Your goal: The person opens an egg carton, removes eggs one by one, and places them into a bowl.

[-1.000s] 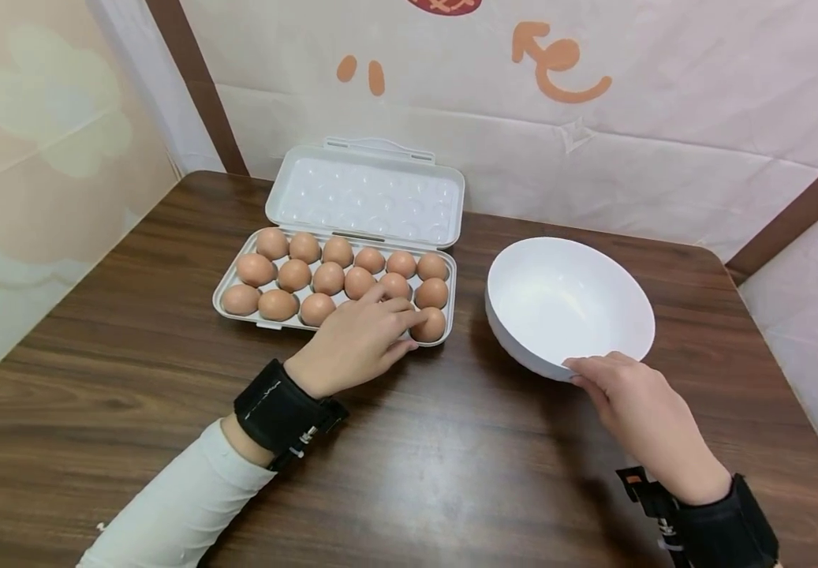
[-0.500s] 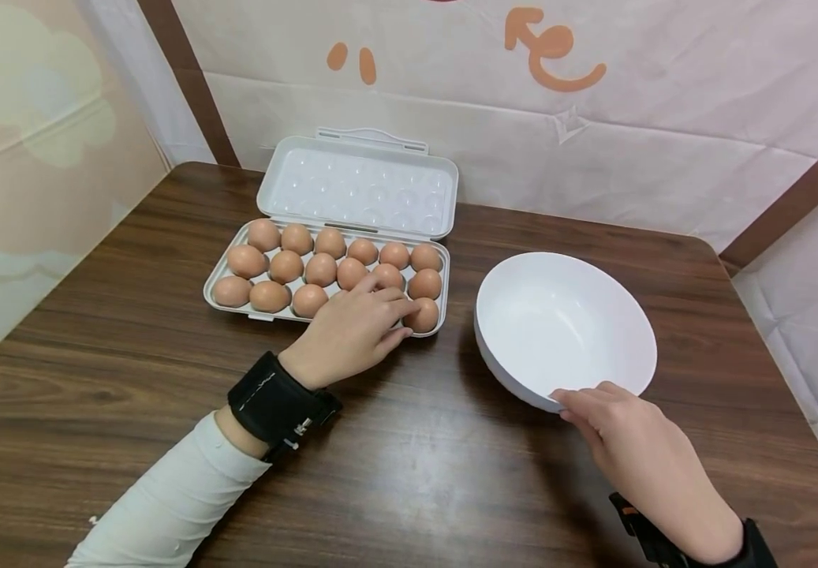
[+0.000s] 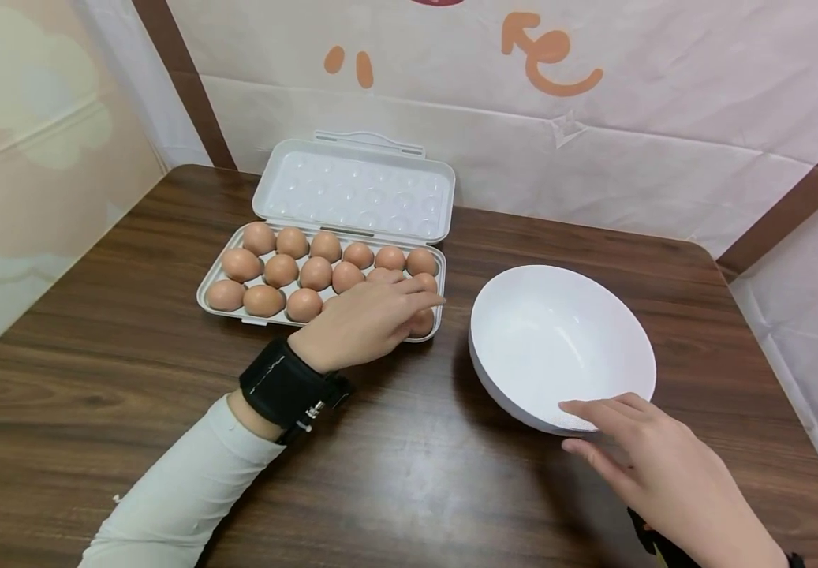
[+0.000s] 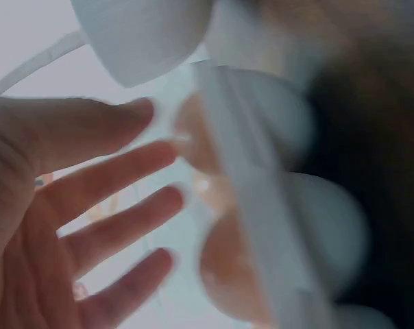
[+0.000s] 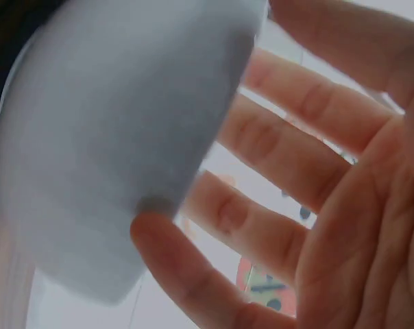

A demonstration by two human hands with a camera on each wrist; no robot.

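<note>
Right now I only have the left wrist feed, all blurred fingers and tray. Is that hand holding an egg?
Observer: No. In the head view the left hand lies with its fingers straight over the eggs at the right end of the egg tray; nothing is lifted.
Operator: Where is the other hand?
Observer: The right hand is at the near rim of the white bowl, with fingers spread. The right wrist view shows the thumb against the outer wall.
Operator: Anything in the bowl?
Observer: It is empty. It stands on the table to the right of the tray, apart from it.
</note>
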